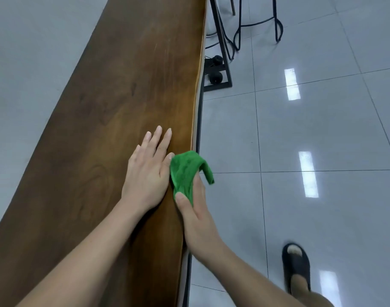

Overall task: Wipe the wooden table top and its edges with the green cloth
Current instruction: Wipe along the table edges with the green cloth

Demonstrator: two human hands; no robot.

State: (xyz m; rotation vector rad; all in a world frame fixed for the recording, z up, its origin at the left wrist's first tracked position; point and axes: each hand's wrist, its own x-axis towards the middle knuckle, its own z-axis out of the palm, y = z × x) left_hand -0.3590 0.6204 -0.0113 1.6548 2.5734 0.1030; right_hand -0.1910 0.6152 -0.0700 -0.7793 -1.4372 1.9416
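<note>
A long dark wooden table top [114, 103] runs from the near left to the far middle of the view. My left hand [148, 168] lies flat on it with fingers spread, close to the right edge. My right hand [195, 216] grips the green cloth [185, 171] against the table's right edge, thumb on top and fingers wrapped over the side. One corner of the cloth hangs free past the edge.
Grey glossy floor tiles [311, 134] lie on both sides of the table. A black metal frame with small wheels [216, 72] and black cables [236, 38] stand by the far right edge. My foot in a black slipper [297, 267] is at the lower right.
</note>
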